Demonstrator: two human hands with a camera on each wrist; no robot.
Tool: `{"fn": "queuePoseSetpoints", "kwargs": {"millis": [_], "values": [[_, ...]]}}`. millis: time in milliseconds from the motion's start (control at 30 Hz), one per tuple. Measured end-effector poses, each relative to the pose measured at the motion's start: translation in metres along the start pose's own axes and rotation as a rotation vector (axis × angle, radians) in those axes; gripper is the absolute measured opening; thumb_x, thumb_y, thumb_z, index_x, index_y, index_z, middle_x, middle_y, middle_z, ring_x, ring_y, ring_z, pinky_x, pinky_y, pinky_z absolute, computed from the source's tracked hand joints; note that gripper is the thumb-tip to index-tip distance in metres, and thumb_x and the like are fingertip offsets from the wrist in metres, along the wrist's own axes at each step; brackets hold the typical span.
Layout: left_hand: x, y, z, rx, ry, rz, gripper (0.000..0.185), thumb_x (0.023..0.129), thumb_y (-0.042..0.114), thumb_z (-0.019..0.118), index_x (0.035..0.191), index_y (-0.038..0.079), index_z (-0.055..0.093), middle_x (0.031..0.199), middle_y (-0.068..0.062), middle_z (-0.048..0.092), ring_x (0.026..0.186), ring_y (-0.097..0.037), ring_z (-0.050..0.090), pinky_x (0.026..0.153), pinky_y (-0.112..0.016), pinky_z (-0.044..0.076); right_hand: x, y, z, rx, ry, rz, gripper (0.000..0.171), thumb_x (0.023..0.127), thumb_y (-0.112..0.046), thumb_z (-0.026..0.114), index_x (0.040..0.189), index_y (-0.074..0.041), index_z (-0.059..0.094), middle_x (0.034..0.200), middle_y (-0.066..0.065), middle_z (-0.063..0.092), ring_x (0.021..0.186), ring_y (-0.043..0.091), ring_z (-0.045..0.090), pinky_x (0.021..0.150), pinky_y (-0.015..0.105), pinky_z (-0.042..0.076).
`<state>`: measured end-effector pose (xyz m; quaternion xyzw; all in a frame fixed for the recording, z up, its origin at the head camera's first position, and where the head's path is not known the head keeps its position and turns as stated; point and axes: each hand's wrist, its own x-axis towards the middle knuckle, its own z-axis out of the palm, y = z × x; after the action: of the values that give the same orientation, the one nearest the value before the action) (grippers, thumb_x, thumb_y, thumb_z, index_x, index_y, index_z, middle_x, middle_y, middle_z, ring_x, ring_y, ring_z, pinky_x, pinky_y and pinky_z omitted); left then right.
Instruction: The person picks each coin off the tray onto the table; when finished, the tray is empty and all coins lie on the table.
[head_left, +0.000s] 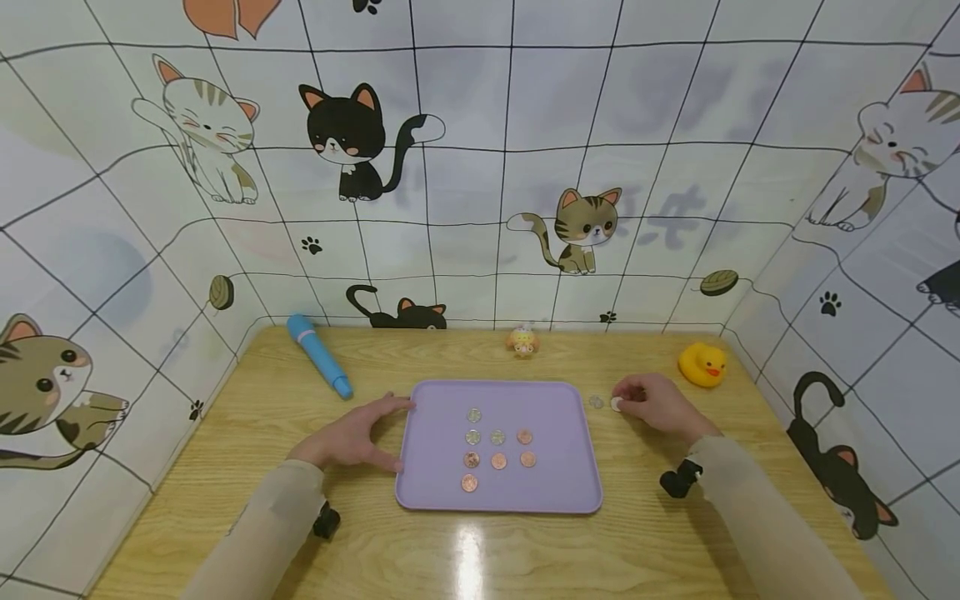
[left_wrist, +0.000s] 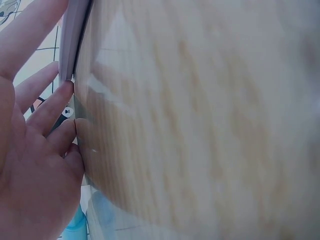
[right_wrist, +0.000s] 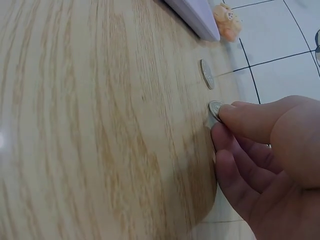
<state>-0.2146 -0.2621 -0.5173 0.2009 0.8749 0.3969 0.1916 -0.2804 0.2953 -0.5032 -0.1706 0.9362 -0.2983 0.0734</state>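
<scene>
Head view, right hand: the right hand (head_left: 654, 403) rests on the light wooden table (head_left: 225, 467) to the right of the flat lilac plastic tray (head_left: 442, 492), fingertips curled onto a silver coin (head_left: 616, 404) that lies on the wood.
Head view, second coin: another loose silver coin (head_left: 596, 402) lies between the pinched one and the tray's right edge, apart from both.
Head view, left hand: the left hand (head_left: 352, 435) lies with fingers spread and fairly straight against the tray's left rim, holding nothing.
Head view, tray contents: three silver and five copper coins sit in short rows near the middle of the tray.
Head view, rest: a blue cylindrical pen-like tool (head_left: 318, 355) lies at the far left, a small orange toy figure (head_left: 522, 341) stands behind the tray, and a yellow rubber duck (head_left: 702, 364) sits at the far right.
Left wrist view: the left hand (left_wrist: 30, 165) is flat and open, fingertips (left_wrist: 67, 90) touching the tray's edge (left_wrist: 75, 30); the table surface is blurred.
Right wrist view: the thumb and fingers of the right hand (right_wrist: 265, 160) pinch the silver coin (right_wrist: 215, 109), its edge against the table; the other silver coin (right_wrist: 207, 74) lies just beyond, then the tray corner (right_wrist: 197, 17) and the orange toy (right_wrist: 226, 21).
</scene>
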Motion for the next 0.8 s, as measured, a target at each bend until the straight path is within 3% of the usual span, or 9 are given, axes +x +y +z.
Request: {"fn": "queuePoseSetpoints", "kwargs": {"millis": [367, 800], "values": [[-0.0012, 0.0016, 0.0005, -0.028, 0.005, 0.004, 0.098, 0.076, 0.033, 0.097, 0.159, 0.024, 0.045, 0.174, -0.014, 0.023, 0.161, -0.045, 0.001, 0.124, -0.072, 0.005, 0.0038, -0.0025, 0.0038, -0.045, 0.010, 0.001, 0.006, 0.097, -0.011, 0.075, 0.103, -0.011, 0.075, 0.093, 0.000, 0.067, 0.087, 0.020, 0.057, 0.080, 0.035, 0.050], [-0.0017, 0.0030, -0.0006, -0.001, 0.003, -0.014, 0.102, 0.075, 0.040, 0.096, 0.160, 0.026, 0.043, 0.174, -0.013, 0.022, 0.162, -0.044, 0.001, 0.124, -0.072, 0.006, 0.0077, -0.0016, 0.0074, -0.068, 0.005, -0.016, 0.004, 0.098, -0.015, 0.075, 0.100, -0.012, 0.074, 0.089, -0.002, 0.068, 0.082, 0.016, 0.058, 0.076, 0.033, 0.051]]}}
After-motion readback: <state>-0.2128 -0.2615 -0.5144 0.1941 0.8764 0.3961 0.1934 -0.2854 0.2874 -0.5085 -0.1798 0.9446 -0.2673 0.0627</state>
